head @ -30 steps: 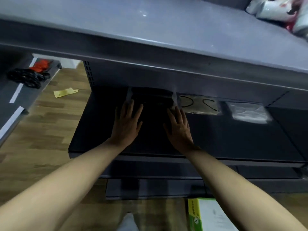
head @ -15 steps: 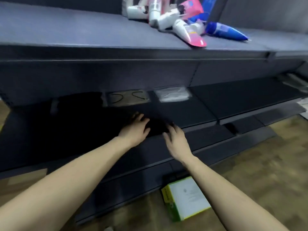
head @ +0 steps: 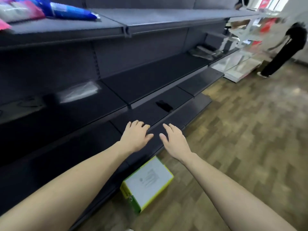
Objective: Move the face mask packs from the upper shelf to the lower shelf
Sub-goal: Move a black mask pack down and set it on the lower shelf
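Mask packs (head: 80, 92) are lying on the lower shelf (head: 150, 84); both hands (head: 135, 136) (head: 175, 140) are hovering empty, fingers loose, probably done placing.

The left hand (head: 135, 136) and the right hand (head: 175, 140) are side by side above the front edge of the lower shelf (head: 150, 114). A small dark object (head: 164, 105) lies on this shelf, behind the hands. On the shelf above, far to the left, lies a clear mask pack (head: 79, 92). Tubes (head: 71, 13) lie on the top shelf (head: 150, 17). A box (head: 146, 183) stands on the floor (head: 241, 147) below the hands. A person (head: 283, 49) stands far right.
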`<state>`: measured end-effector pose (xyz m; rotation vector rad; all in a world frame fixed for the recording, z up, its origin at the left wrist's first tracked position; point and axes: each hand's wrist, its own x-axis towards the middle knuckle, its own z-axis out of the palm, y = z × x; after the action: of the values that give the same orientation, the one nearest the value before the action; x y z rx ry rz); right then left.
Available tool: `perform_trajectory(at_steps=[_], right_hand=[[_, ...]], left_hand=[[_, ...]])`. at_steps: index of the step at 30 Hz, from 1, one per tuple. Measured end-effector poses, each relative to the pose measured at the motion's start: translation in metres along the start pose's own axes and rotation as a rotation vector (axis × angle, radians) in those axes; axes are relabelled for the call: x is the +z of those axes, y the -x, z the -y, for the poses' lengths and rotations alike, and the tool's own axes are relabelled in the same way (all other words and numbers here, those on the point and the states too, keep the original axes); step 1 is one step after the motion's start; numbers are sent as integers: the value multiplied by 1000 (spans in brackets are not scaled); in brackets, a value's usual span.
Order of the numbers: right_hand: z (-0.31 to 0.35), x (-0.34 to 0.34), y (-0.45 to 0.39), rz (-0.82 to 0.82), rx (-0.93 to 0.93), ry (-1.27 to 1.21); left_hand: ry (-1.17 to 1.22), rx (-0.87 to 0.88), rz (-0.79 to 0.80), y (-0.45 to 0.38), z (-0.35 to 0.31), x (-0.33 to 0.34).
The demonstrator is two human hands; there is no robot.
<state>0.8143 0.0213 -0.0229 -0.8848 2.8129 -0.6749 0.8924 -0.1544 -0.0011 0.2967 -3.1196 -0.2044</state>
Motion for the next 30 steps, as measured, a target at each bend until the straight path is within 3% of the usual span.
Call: perform_trajectory(at_steps=[10,30], right_hand=[[-161,-67,-77,-13,151,28],[-475,-216,-331,12,274,-9]], left_hand=[[42,187,-8,-179,-127,30],[-12,262,94,-583,-340,71]])
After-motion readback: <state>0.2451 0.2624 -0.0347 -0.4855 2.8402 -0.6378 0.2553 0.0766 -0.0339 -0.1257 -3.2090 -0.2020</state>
